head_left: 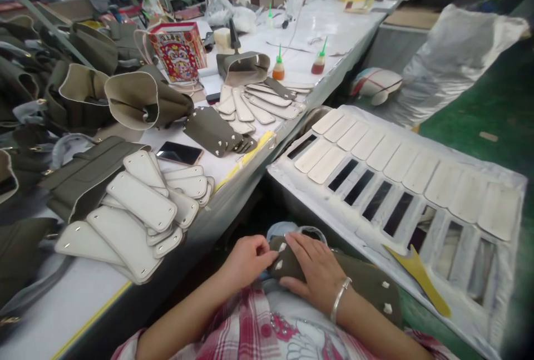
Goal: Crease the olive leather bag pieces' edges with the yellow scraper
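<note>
An olive leather panel [365, 276] with small white tabs at its ends lies across my lap. At its left end my left hand [249, 260] is closed, thumb against curled forefinger, right beside a white tab [282, 247]. What sits between those fingertips is too small to make out. My right hand [311, 262] is laid over the panel, its fingers reaching over the far edge and its thumb on the near side. Behind the panel a pale blue wrapped part and a looped handle [312, 232] show partly.
Left, a table carries white leather pieces [142, 198], olive panels [212, 132], a phone [180, 153], olive bags [133, 98] and bottles with green tips [278, 68]. Right, a slotted white board [417, 204] holds rows of cream pieces and a yellow forked tool [419, 281].
</note>
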`<act>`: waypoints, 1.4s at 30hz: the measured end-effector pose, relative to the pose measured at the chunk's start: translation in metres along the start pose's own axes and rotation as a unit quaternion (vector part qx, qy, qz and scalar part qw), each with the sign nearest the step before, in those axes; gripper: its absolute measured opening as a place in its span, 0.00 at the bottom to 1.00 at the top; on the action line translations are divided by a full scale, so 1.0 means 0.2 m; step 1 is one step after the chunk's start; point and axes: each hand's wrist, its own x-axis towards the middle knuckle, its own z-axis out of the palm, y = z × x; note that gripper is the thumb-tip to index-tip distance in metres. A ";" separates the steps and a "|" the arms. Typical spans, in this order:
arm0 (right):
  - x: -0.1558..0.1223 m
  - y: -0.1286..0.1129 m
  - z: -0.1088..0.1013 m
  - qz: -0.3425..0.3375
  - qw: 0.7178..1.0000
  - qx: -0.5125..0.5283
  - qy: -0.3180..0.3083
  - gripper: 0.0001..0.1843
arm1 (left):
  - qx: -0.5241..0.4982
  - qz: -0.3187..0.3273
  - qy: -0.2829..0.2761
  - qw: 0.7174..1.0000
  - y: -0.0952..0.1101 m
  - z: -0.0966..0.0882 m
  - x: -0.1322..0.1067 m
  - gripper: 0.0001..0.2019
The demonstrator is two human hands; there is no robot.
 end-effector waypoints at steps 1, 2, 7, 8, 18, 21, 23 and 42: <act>0.00 0.00 0.00 0.000 1.000 -0.001 -0.003 0.38 | 0.010 0.006 -0.006 1.000 -0.01 -0.01 0.01 0.12; 0.00 0.00 0.01 -0.001 1.000 -0.003 -0.005 0.38 | 0.016 0.010 -0.014 1.000 -0.01 -0.01 0.02 0.11; 0.01 0.00 0.02 -0.011 1.000 -0.014 -0.014 0.39 | -0.002 0.006 -0.057 0.998 -0.05 -0.03 0.05 0.11; 0.00 0.00 0.02 -0.013 1.000 -0.018 -0.012 0.39 | -0.014 0.000 -0.065 0.998 -0.05 -0.03 0.05 0.11; -0.07 0.03 0.04 -0.143 0.982 -0.059 0.108 0.21 | -0.163 -0.058 -0.070 0.982 -0.07 0.05 0.03 0.11; -0.07 0.03 0.07 -0.140 0.984 -0.050 0.095 0.22 | -0.155 -0.051 -0.066 0.984 -0.06 0.05 0.04 0.11; -0.07 0.03 0.06 -0.131 0.988 -0.029 0.078 0.24 | -0.119 -0.046 -0.072 0.989 -0.05 0.02 0.05 0.10; -0.30 0.33 -0.14 0.296 0.949 -0.071 -0.086 0.30 | 0.471 0.238 -0.062 0.847 0.31 0.43 0.22 0.23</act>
